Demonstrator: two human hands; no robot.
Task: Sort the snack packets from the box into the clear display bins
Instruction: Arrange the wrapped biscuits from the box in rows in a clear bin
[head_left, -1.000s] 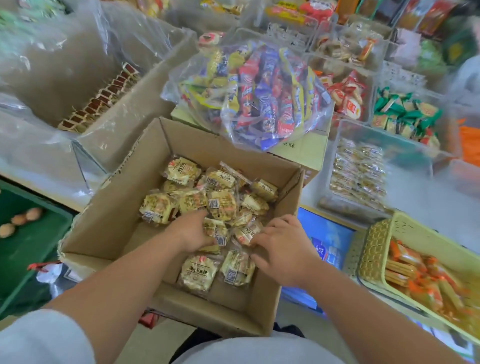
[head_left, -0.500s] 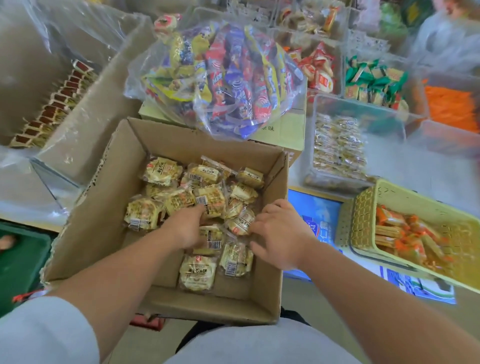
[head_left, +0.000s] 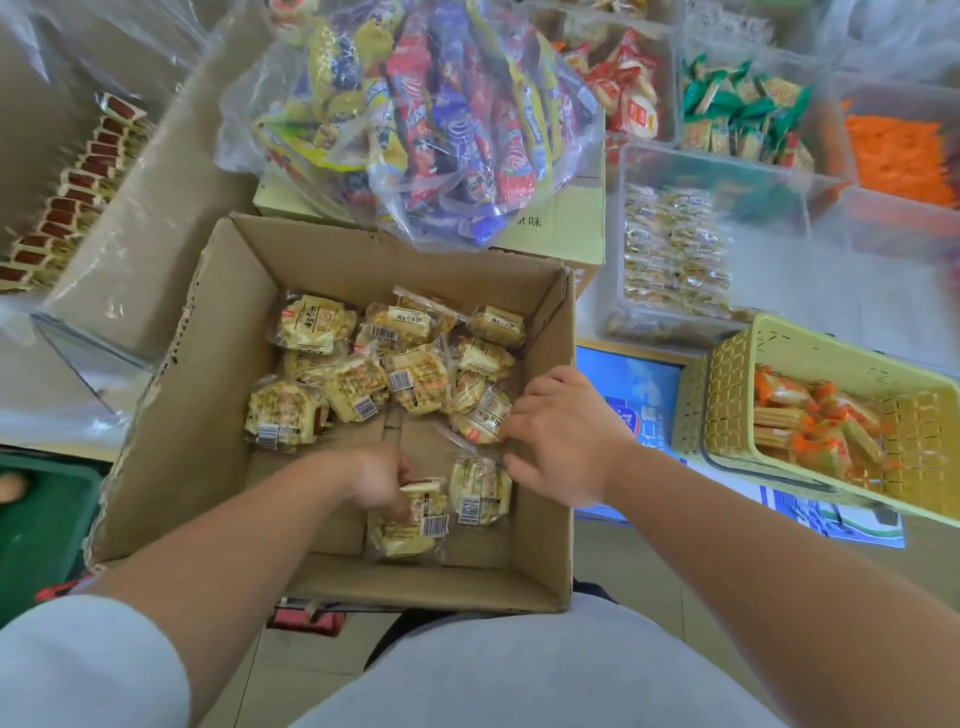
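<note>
An open cardboard box (head_left: 208, 374) in front of me holds several yellow snack packets (head_left: 363, 384), clear-wrapped with barcodes. My left hand (head_left: 376, 478) is down at the near side of the box and grips a packet (head_left: 415, 514) lying on another one. My right hand (head_left: 558, 441) reaches in from the right wall with curled fingers, and its fingertips touch the edges of two packets (head_left: 480, 491). A clear display bin (head_left: 670, 260) to the right of the box holds several packets of the same kind.
A big clear bag of colourful snack bars (head_left: 426, 119) lies on a carton behind the box. A yellow basket (head_left: 779, 358) of orange snacks sits at the right. More clear bins (head_left: 737, 114) with red, green and orange packets stand at the back right. A plastic-lined carton (head_left: 130, 218) stands at the left.
My left hand has drawn back from the middle of the pile to the near side of the box with a packet. My right hand has moved little. The view has tilted down.
</note>
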